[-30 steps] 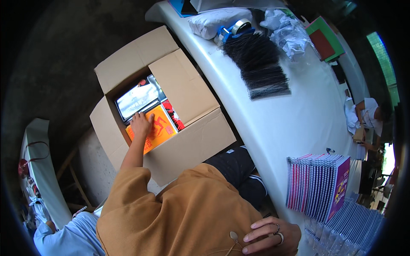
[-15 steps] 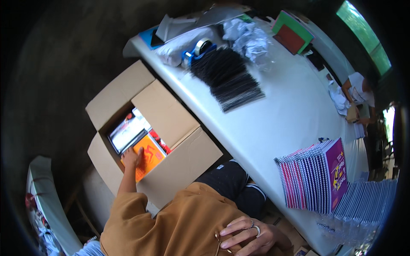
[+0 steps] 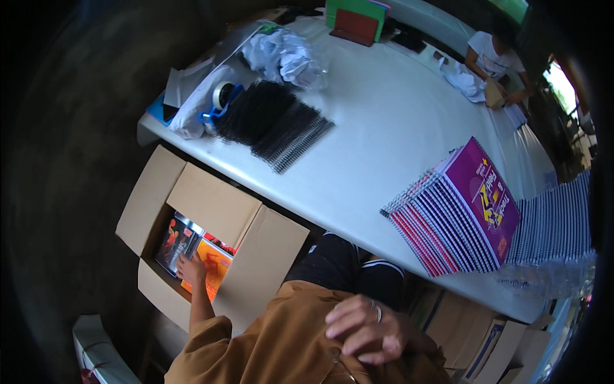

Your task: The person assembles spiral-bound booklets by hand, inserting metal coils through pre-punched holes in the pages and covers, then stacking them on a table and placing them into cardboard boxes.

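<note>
My left hand reaches into an open cardboard box at the lower left. Its fingers lie stretched out over the edge of an orange-covered book, and they do not wrap round it. Beside that stack in the box lies a dark-covered book with a red figure. A strip of red covers shows behind the orange one. My right hand hovers in front of my brown shirt, a ring on one finger. Its fingers are loosely bent and apart, slightly blurred, with nothing visible in them.
On the white table stand spiral-bound purple notebooks, beside more wire-bound stacks. Black binding coils, a blue tape dispenser and crumpled plastic lie further left. Across the table a person handles a brown object. Cardboard boxes sit below.
The view has shifted, so the table and notebooks appear more to the left and higher. My left hand stays at the orange book. My right hand has lifted from my shirt front.
</note>
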